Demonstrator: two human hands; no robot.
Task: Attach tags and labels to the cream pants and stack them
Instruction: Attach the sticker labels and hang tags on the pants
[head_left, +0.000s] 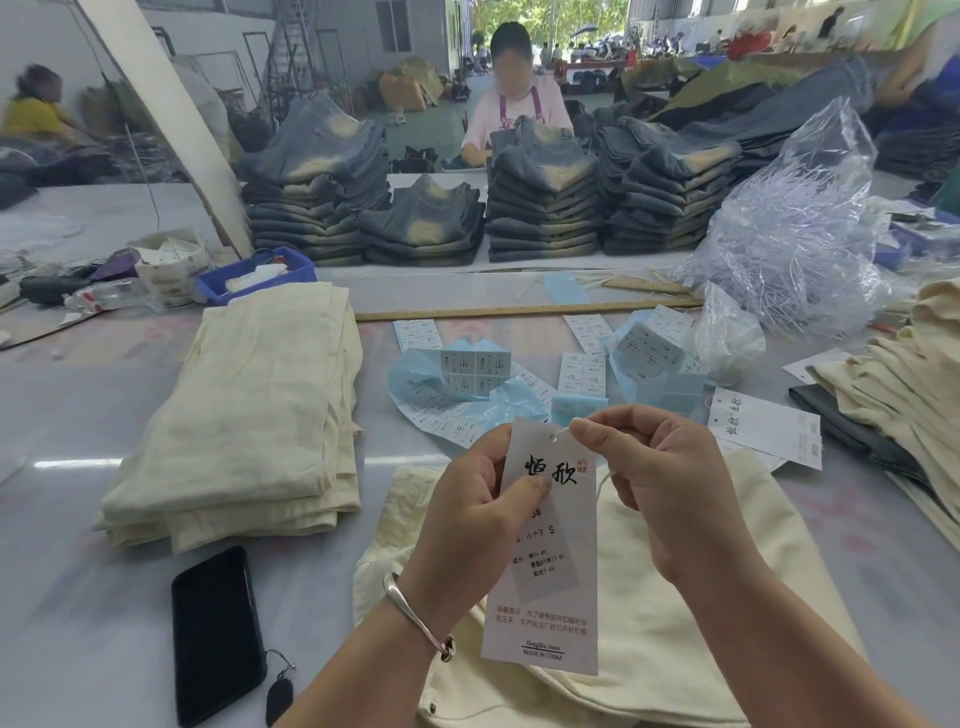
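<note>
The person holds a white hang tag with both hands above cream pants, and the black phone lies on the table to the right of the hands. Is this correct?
Not fully. The head view shows the black phone to the left of the hands, beside the left hand. The rest holds: both hands, with the right hand, hold the white hang tag above the cream pants.

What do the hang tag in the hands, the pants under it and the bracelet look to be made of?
Hang tag: matte white card, probably paper; flat, printed, with a punched hole.
Cream pants: woven cotton-like twill, faint ribbing and soft folds.
Bracelet: polished silvery metal, judging by its bright highlights.
</note>
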